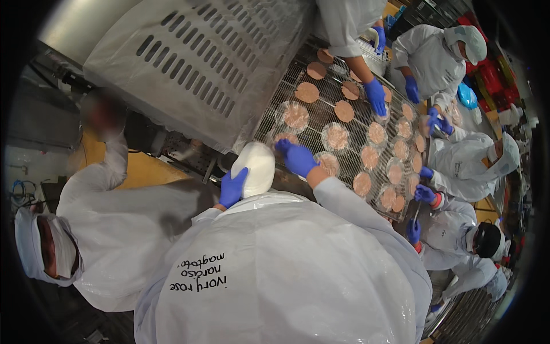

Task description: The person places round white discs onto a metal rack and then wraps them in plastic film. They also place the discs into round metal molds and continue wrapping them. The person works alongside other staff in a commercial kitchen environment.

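Observation:
My left hand [232,188], in a blue glove, grips a thick stack of white round sheets [255,169] close to my apron. At the near edge of the wire-mesh conveyor [312,135], my right hand [298,159], also gloved in blue, reaches over a pink round patty [286,138]. Its fingers are drawn together at the patty's edge; whatever they pinch is too small to make out. Clear round film lies with several patties, such as the patty [295,116] just beyond and the patty [336,136] to the right. Farther up, bare patties [307,92] lie on the mesh.
A slotted metal machine cover [200,57] borders the conveyor on the left. Across the belt, a co-worker's gloved hand [375,97] reaches over the patties. Several co-workers in white line the right side [458,166]. Another person [126,229] stands close at my left.

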`<state>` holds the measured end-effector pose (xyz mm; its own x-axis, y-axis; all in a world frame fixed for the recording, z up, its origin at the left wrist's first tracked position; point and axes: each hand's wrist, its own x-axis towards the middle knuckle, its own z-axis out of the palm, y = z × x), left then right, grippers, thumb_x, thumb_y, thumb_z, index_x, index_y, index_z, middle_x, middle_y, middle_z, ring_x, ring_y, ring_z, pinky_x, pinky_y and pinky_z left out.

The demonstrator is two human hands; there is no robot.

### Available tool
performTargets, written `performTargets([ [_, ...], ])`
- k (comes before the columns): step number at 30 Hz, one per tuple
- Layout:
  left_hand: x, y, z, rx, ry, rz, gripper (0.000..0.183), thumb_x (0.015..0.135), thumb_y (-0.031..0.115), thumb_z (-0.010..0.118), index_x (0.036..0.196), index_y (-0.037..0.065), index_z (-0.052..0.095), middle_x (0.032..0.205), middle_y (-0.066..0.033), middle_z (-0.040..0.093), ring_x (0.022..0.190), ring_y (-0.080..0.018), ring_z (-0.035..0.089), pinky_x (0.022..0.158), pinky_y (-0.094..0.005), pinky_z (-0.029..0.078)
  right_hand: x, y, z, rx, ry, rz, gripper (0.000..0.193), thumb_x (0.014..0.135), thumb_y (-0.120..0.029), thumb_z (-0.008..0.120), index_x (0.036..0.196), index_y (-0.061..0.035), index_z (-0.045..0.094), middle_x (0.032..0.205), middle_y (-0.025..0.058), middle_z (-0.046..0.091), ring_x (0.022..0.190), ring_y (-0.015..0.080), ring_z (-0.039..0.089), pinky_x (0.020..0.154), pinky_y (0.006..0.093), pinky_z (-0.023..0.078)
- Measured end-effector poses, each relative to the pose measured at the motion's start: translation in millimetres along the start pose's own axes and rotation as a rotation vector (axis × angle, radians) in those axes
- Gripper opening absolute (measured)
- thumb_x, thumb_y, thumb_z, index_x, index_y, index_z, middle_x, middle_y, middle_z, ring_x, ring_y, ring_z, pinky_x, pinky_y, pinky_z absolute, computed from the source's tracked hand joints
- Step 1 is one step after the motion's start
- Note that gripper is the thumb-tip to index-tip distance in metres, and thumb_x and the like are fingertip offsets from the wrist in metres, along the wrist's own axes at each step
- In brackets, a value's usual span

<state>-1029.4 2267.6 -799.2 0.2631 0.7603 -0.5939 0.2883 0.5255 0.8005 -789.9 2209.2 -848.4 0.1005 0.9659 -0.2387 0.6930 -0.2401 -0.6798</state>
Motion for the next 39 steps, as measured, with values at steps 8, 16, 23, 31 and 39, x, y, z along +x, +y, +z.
performTargets([
  [8,17.4,-0.1,13.3,0.009,-0.112,0.054,0.036,0.089,0.019,0.067,0.114,-0.005,0.060,0.098,-0.0108,0.067,0.083,-0.0157,0.063,0.073,-0.0294,0.052,-1.8,-21.4,11.6,0.411,0.191,0.101,0.026,0.092,-0.018,0.052,0.103,0.0011,0.066,0.091,0.0208,0.067,0.086,0.0341,0.065,0.080,0.0390,0.051],
  [16,8.3,14.4,-15.6,-0.040,-0.061,-0.001,0.036,0.089,0.018,0.067,0.115,-0.005,0.059,0.102,-0.0108,0.067,0.086,-0.0153,0.063,0.076,-0.0294,0.052,44.1,-25.5,-46.2,0.904,0.095,0.428,0.018,0.090,-0.009,0.059,0.100,0.0029,0.067,0.088,0.0097,0.070,0.079,0.0147,0.064,0.074,0.0279,0.052],
  [23,10.2,23.8,-54.0,0.013,-0.041,-0.053,0.038,0.089,0.017,0.067,0.118,-0.005,0.058,0.104,-0.0107,0.066,0.089,-0.0157,0.063,0.078,-0.0300,0.052,118.7,17.6,-31.2,0.457,0.434,0.239,0.024,0.088,-0.016,0.058,0.104,0.0001,0.066,0.095,0.0170,0.070,0.087,0.0291,0.067,0.079,0.0359,0.051],
  [31,10.9,29.9,-74.6,0.008,-0.060,-0.036,0.038,0.087,0.019,0.068,0.116,-0.005,0.059,0.103,-0.0110,0.066,0.088,-0.0161,0.063,0.078,-0.0299,0.052,124.6,-23.1,31.5,0.006,0.364,0.003,0.029,0.090,-0.015,0.050,0.116,-0.0084,0.062,0.106,0.0170,0.067,0.099,0.0340,0.063,0.087,0.0378,0.049],
  [39,33.6,42.3,-78.0,0.100,-0.141,0.033,0.037,0.087,0.019,0.069,0.113,-0.005,0.061,0.101,-0.0116,0.067,0.087,-0.0155,0.063,0.076,-0.0300,0.052,39.7,-67.9,40.3,0.755,0.245,0.001,0.036,0.093,-0.031,0.058,0.110,0.0001,0.062,0.087,0.0129,0.070,0.082,0.0226,0.067,0.075,0.0322,0.052],
])
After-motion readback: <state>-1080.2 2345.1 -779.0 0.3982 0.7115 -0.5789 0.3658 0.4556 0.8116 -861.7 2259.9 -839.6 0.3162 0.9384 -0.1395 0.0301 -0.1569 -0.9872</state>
